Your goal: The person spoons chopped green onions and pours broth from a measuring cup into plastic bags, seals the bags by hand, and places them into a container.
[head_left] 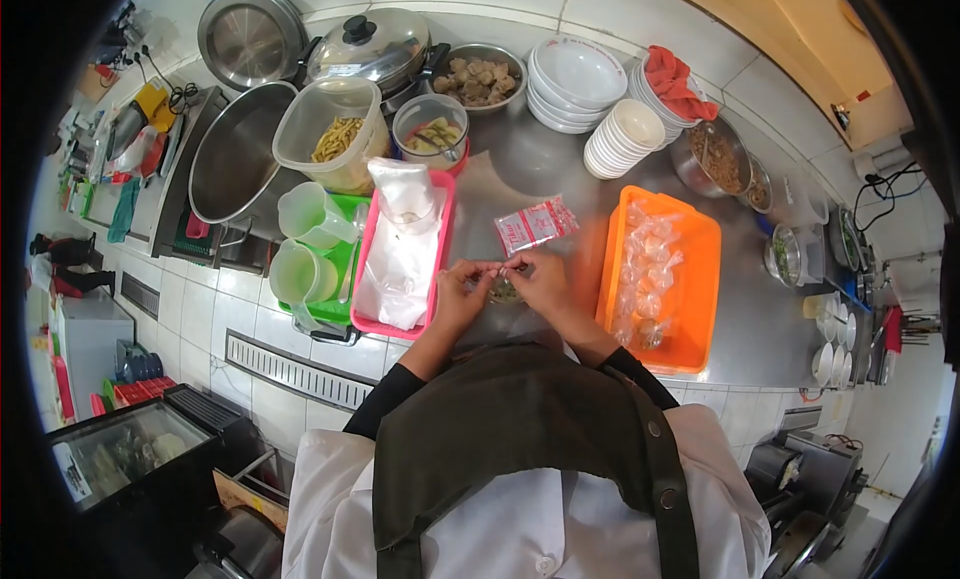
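My left hand (462, 291) and my right hand (541, 282) meet over the steel counter, fingertips pinched together. Between them is the top of a small clear plastic bag (505, 293) with greenish contents, partly hidden by the fingers. Just beyond lies a red and white printed packet (535, 225). On the left, a pink basket (446, 204) holds white plastic sheets or bags (390, 279). To the right stands an orange basket (700, 279) with several knotted clear bags (650, 269) inside.
At the back are a lidded pot (370, 44), a bowl of meatballs (480, 79), white bowls (575, 74) and stacked cups (625, 139). A deep pot (235, 154), a tub of yellow strips (335, 139) and a green tray (340, 254) with jugs stand left. Food bowls (712, 159) sit right.
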Action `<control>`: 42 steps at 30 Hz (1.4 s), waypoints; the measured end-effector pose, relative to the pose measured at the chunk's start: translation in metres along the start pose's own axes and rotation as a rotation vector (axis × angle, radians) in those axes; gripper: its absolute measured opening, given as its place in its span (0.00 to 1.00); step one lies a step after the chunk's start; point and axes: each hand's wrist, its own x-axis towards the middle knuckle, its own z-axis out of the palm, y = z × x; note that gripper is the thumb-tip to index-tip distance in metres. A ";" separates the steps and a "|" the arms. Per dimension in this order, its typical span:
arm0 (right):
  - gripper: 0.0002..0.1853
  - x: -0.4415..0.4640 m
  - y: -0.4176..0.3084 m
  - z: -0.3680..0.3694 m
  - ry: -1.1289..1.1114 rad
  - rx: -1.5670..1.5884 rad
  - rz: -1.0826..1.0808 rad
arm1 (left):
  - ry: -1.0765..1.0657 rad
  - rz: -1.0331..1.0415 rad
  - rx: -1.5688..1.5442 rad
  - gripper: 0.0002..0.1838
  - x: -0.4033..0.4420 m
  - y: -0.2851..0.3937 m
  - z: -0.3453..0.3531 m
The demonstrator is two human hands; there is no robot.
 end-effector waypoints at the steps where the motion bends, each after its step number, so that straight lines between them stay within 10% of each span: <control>1: 0.04 0.000 0.004 0.003 0.041 0.033 -0.079 | 0.012 -0.033 -0.075 0.08 0.001 -0.001 0.001; 42: 0.08 0.007 0.038 -0.003 -0.209 0.411 0.252 | -0.221 0.651 0.580 0.11 0.026 0.024 -0.011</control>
